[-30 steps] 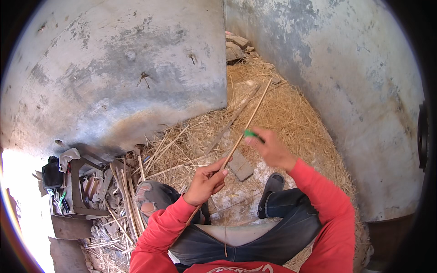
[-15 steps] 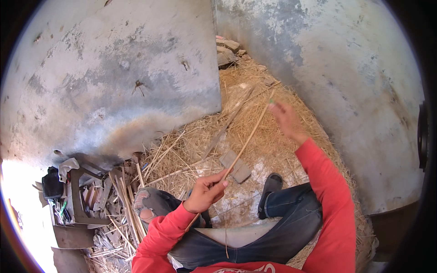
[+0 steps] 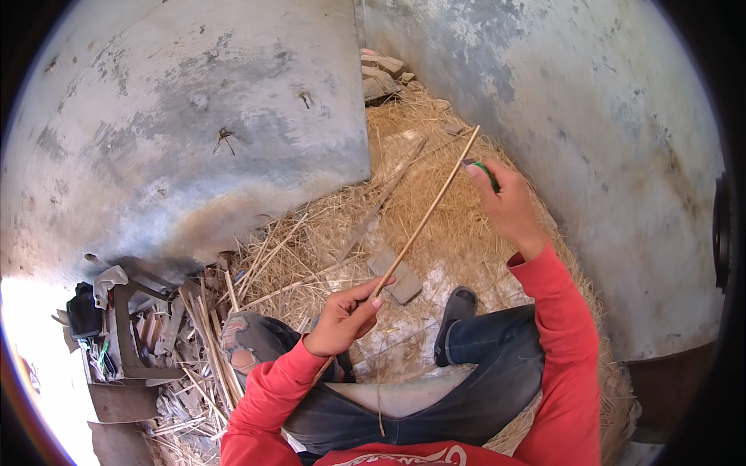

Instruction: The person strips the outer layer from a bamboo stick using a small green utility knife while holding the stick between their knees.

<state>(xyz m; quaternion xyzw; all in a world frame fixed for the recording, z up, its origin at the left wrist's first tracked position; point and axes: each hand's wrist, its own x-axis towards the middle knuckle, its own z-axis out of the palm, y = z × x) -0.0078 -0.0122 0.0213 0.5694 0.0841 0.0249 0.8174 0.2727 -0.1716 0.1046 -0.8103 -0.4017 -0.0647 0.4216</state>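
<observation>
In front of me my left hand (image 3: 347,317) is closed round a long, thin wooden stick (image 3: 432,208). It slants from beside my left forearm up to the right, with its far tip in the air. My right hand (image 3: 510,203) is closed on a small green-handled knife (image 3: 489,177). Its short dark blade lies close to the stick's upper part, a little below the tip; whether they touch I cannot tell.
Straw shavings (image 3: 423,186) cover much of the floor, with a flat brick (image 3: 402,286) among them. Stones (image 3: 381,76) lie at the far corner between worn walls (image 3: 194,116). Several sticks (image 3: 210,334) and a dark frame (image 3: 128,334) stand at the left.
My right hand has come a little nearer and to the right, with the knife clearer in view. The stick's far tip has risen and now sticks out past the knife.
</observation>
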